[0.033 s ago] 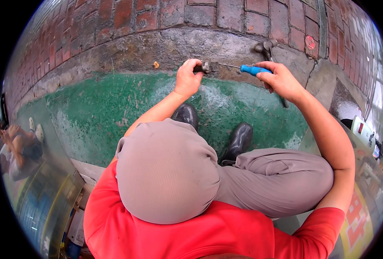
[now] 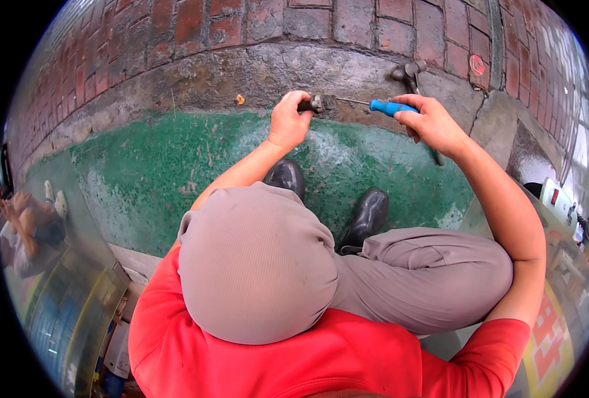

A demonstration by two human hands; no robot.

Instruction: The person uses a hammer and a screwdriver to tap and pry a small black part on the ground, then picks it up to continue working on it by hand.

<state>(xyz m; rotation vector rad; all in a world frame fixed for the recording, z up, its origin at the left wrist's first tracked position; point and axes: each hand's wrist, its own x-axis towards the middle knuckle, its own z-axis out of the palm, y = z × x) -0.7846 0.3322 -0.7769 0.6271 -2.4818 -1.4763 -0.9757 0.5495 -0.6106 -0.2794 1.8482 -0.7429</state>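
My left hand (image 2: 290, 122) is closed around a dark, grimy metal part (image 2: 317, 103), roughly cylindrical with a blocky end facing right. In my right hand (image 2: 434, 123) is a screwdriver, its blue handle (image 2: 386, 107) gripped with the thin shaft pointing left. The shaft's tip reaches the blocky end of the metal part; whether it touches or enters it is too small to tell. A hammer (image 2: 410, 70) lies on the ground beyond my right hand. My hand and wrist cover part of its handle, whose end shows below.
My dark shoes (image 2: 370, 211) rest on the green-painted floor (image 2: 142, 166). Past a concrete strip (image 2: 208, 79) runs red brick paving (image 2: 361, 23). A white power strip (image 2: 558, 204) is at the right. A person (image 2: 32, 225), perhaps a reflection, appears at far left.
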